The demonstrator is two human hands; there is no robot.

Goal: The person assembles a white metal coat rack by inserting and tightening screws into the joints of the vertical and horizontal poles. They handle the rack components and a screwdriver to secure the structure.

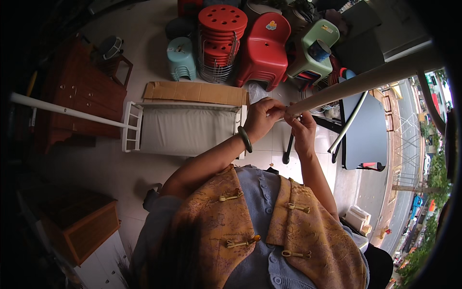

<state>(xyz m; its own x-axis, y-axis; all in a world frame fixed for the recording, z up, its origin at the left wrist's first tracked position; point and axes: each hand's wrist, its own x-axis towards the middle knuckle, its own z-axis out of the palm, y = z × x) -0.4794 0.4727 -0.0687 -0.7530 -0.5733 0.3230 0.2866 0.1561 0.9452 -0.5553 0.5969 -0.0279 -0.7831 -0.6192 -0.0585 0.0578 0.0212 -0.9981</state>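
Working at the end of a pale pole (361, 82): left hand (262, 117) and right hand (303, 131) both have fingers curled, tips meeting there; can't tell if either grips the pole or some small part. Pole end right at the fingertips, shaft running up and right. Looks mid-job; no finished joint visible, remainder unclear. Beyond: white frame (126, 126), cardboard (192, 92), then red stools (223, 18).

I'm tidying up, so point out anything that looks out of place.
Crumpled clear plastic shows just beyond the left hand, between the cardboard and the red chair; loose like that, it looks like stray wrapping. No spill shows.
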